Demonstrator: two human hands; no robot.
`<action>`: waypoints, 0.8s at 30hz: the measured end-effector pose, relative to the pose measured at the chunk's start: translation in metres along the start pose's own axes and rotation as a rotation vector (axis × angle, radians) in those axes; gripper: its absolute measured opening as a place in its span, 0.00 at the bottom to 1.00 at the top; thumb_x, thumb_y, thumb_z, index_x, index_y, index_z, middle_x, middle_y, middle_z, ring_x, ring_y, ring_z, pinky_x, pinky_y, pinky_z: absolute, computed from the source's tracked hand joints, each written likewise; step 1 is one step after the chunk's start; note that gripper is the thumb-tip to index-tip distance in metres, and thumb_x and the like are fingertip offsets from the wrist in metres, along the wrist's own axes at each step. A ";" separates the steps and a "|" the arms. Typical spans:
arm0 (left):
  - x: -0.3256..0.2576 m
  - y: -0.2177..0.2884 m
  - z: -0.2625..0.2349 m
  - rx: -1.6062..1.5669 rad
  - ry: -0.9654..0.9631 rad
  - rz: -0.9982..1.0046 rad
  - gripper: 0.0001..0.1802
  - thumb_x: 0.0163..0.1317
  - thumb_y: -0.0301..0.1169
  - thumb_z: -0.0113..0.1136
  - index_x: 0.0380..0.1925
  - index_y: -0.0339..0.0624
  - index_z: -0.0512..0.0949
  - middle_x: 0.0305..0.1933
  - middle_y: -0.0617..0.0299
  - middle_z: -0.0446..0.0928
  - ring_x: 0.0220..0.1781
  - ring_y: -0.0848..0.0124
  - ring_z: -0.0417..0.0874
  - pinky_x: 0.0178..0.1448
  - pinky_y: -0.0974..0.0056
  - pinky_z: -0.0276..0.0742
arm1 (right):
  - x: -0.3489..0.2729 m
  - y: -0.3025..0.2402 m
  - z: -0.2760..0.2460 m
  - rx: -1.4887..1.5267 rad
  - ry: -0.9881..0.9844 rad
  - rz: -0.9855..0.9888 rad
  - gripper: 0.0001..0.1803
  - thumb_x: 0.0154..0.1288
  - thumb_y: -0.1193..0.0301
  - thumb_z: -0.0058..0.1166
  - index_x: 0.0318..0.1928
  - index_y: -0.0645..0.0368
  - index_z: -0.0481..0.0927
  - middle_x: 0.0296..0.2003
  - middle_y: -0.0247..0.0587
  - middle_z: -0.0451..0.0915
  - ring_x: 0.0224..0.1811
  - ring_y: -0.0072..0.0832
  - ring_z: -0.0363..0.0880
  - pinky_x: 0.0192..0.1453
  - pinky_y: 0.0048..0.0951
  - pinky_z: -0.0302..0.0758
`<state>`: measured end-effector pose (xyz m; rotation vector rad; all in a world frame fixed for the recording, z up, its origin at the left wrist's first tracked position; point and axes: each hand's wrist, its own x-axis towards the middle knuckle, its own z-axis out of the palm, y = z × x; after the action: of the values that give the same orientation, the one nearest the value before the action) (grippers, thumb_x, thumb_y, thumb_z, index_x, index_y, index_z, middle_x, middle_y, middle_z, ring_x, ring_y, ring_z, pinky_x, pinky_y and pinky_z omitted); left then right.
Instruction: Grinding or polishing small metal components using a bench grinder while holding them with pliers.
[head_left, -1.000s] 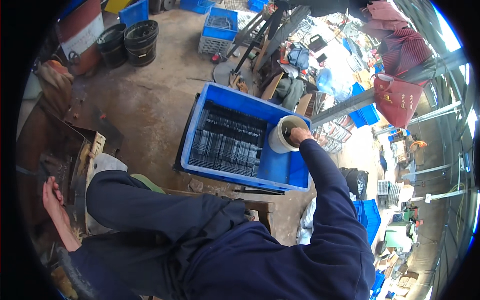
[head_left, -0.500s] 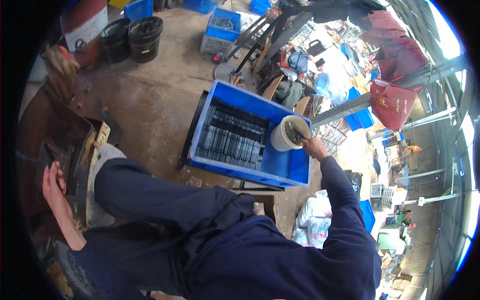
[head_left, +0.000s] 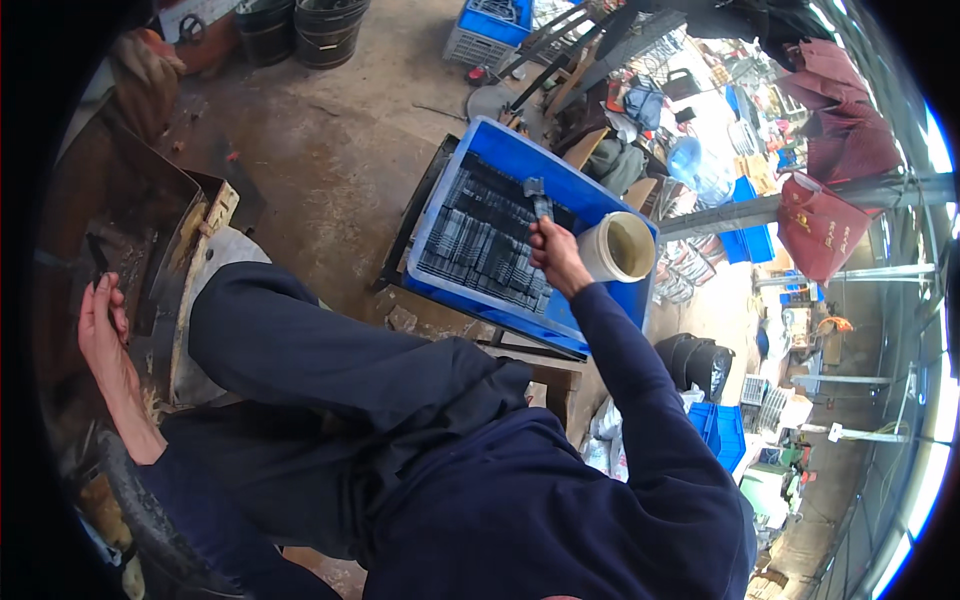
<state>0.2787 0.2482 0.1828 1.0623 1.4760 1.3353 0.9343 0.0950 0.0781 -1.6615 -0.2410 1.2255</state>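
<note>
My right hand (head_left: 557, 255) is closed round the handle of a short brush-like tool (head_left: 537, 196) with a broad, wet-looking grey head. It is over a blue plastic crate (head_left: 612, 200), above rows of thin dark metal-looking pieces (head_left: 470, 235) packed tightly in it. Beside the hand, in the crate's right end, stands a cream bucket (head_left: 618, 247) with murky liquid low inside. Far to the left, my left hand (head_left: 103, 315) has its fingers pressed together on a thin dark strip (head_left: 98, 252), whose lower end they hide. That hand is beside a rusty metal trough (head_left: 130, 200).
A worn wooden strip (head_left: 222, 207) and a pale plate (head_left: 225, 250) lie by my left knee. Black buckets (head_left: 330, 35) and a stacked blue and grey crate (head_left: 485, 40) stand farther off. A red bag (head_left: 825, 230) hangs on a beam at right.
My right hand has lifted the brush-like tool out of the bucket and moved it left over the dark pieces. My left hand keeps its grip. The whole view has shifted somewhat.
</note>
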 end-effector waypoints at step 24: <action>-0.015 0.004 -0.013 0.111 0.099 -0.009 0.12 0.73 0.35 0.56 0.49 0.39 0.80 0.30 0.74 0.74 0.23 0.89 0.63 0.25 0.80 0.54 | 0.125 -0.003 0.096 -1.017 -0.049 0.004 0.35 0.77 0.47 0.33 0.27 0.65 0.78 0.19 0.47 0.80 0.22 0.37 0.79 0.28 0.43 0.76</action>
<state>0.2707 0.2308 0.1881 1.0717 1.6424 1.3289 0.9165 0.2353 0.0086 -2.4673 -1.0183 1.2164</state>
